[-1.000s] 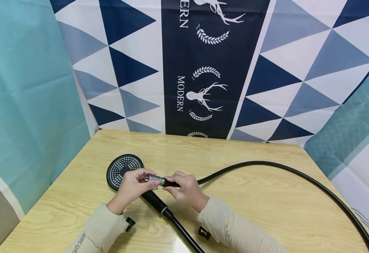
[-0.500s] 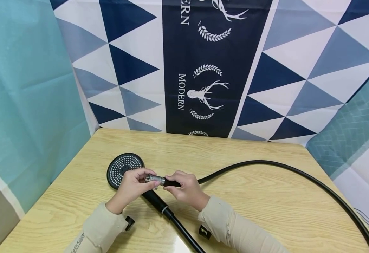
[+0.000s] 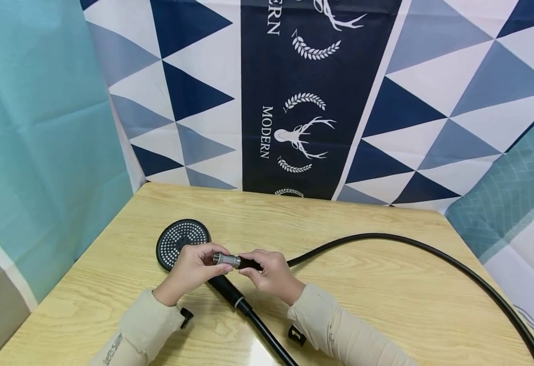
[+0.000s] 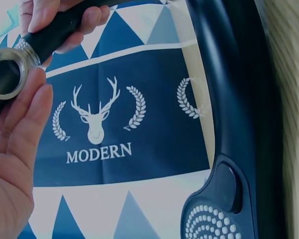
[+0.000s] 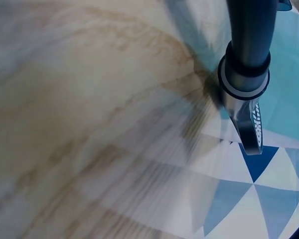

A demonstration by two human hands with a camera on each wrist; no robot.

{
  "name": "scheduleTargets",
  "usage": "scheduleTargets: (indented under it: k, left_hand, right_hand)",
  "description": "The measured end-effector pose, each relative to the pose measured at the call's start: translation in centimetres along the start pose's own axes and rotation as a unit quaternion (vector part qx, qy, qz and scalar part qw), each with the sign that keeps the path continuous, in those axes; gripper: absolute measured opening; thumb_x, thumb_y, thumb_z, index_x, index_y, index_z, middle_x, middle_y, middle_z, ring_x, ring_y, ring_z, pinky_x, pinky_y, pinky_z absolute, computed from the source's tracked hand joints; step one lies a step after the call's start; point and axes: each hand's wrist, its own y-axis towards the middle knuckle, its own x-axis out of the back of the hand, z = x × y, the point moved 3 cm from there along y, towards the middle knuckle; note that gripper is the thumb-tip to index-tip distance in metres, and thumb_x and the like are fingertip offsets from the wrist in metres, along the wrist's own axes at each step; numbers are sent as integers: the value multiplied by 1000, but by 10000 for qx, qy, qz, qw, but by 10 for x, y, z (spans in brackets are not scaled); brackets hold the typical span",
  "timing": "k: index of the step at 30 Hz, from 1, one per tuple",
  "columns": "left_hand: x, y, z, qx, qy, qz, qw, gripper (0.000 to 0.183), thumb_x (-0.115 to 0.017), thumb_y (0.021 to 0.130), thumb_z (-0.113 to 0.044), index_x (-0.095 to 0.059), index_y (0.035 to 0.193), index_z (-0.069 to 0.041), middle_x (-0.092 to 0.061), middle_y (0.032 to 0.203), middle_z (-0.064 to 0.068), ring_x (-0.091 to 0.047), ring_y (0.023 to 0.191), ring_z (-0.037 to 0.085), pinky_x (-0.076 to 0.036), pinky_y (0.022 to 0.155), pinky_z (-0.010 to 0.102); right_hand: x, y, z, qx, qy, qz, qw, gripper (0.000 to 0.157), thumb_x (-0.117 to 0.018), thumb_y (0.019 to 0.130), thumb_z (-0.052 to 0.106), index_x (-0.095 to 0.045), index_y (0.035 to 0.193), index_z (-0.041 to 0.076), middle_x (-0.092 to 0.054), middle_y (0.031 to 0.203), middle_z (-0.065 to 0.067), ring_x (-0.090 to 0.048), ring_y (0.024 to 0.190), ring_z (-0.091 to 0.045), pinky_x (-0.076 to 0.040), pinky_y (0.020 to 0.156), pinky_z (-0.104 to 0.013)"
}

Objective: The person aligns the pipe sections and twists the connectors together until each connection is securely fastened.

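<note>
My left hand (image 3: 193,265) pinches a silver threaded metal fitting (image 3: 227,260) between thumb and fingers. Close beside it my right hand (image 3: 273,274) grips the black end of a shower hose (image 3: 386,235), which meets the fitting. In the left wrist view the fitting's open metal ring (image 4: 24,69) faces the camera, with the black hose end (image 4: 60,30) behind it. A black handheld shower head (image 3: 180,235) lies on the table under my left hand, its spray face up. The right wrist view shows its handle (image 5: 250,30) but hardly any of the hand.
From the shower head's handle a second black hose (image 3: 269,333) runs toward the front edge of the wooden table (image 3: 367,305). The held hose arcs over the right side. A patterned cloth (image 3: 194,91) hangs behind the table; a teal cloth (image 3: 42,127) hangs at left.
The head view has shifted slightly, so the scene sits a little differently in frame. Both hands keep nearly the same hold on the fitting and hose.
</note>
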Motion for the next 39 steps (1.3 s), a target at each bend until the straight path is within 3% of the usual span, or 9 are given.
scheduleTargets:
  k: [4,10,16,27,39]
  left_hand:
    - [0,1,2,-197,-92,165,9996,22,-77,73,7,-68,93,11,-69,81,17,-63,66,4,-53,56,24]
    - [0,-1,7,-30,-57,362,9993,37,-78,73,6,-63,106,14,-69,83,19,-65,71,5,-54,60,25]
    - [1,-3,8,-172,-110,383,9991,27,-79,73,6,-64,95,9,-69,79,16,-65,70,6,-54,59,26]
    - [0,-3,6,-950,-142,316,9949,24,-79,69,10,-65,88,5,-69,74,13,-63,68,3,-52,55,24]
    - [2,-1,2,-956,-22,358,9948,24,-80,69,8,-65,88,3,-69,73,10,-62,66,4,-51,54,24]
  right_hand:
    - [1,0,1,-436,247,206,9985,25,-76,75,-6,-67,99,-8,-70,87,-16,-64,70,-12,-50,61,-16]
    - [2,-2,0,-1038,559,539,9916,22,-75,77,-5,-68,98,-7,-70,85,-15,-58,66,-7,-49,57,-18]
    - [3,1,1,-1598,1156,843,9767,19,-71,81,-6,-68,99,-9,-69,85,-17,-53,65,-2,-48,56,-21]
    - [2,3,-2,-2234,1897,1153,9491,15,-64,85,-8,-64,99,-14,-67,86,-20,-56,76,-1,-51,66,-25]
    - [7,7,1,-2517,2004,1322,9375,17,-63,88,-4,-64,101,-14,-67,89,-21,-57,78,-2,-51,69,-25]
